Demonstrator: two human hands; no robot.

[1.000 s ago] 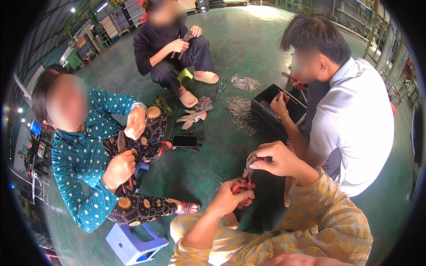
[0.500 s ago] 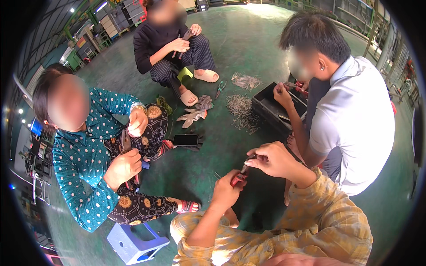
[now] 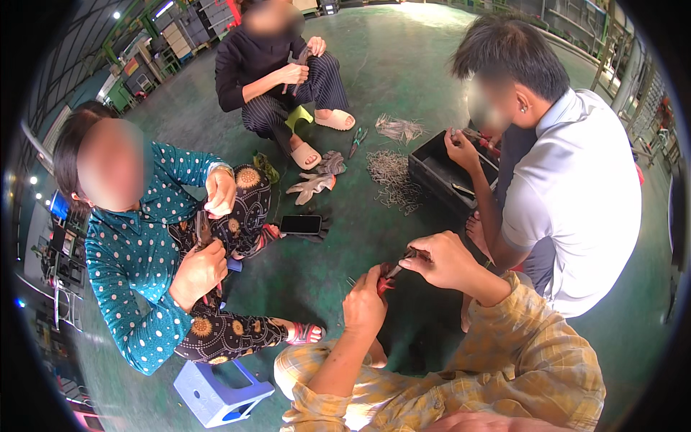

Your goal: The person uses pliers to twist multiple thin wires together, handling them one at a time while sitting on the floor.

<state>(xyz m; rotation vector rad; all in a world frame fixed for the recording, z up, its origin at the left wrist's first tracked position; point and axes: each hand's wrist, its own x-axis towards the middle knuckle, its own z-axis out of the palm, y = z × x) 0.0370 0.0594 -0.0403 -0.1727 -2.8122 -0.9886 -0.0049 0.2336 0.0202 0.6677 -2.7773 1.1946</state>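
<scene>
I have the left hand (image 3: 363, 309) closed round the red handles of the pliers (image 3: 385, 285) and the right hand (image 3: 450, 263) at their tip, thumb and fingers drawn narrow. Whether the right pinches the tool itself or a small piece there, I cannot tell. The pliers sit between the two hands, above the floor (image 3: 338, 252) and apart from the near edge of the crate (image 3: 432, 181).

To do this well, I judge, the left should grip far back on the handles and squeeze evenly, while the right steadies the tip with its thumb out of the bite. I'd want both wrists firm so the tool does not twist.

Now my count: one crate, with one heap of bent wires (image 3: 392, 176) beside its left edge and one bundle of straight wires (image 3: 399, 128) near its far left corner; single wires are too fine for me to number. One phone (image 3: 301, 225) lies on what looks like a dark glove (image 3: 317, 235); beyond it are one pale glove (image 3: 311, 187), one grey glove (image 3: 332, 165) and one green-handled tool (image 3: 358, 141). I see three co-workers (image 3: 568, 194), each holding a tool, and one blue stool (image 3: 209, 394) at front left.
</scene>
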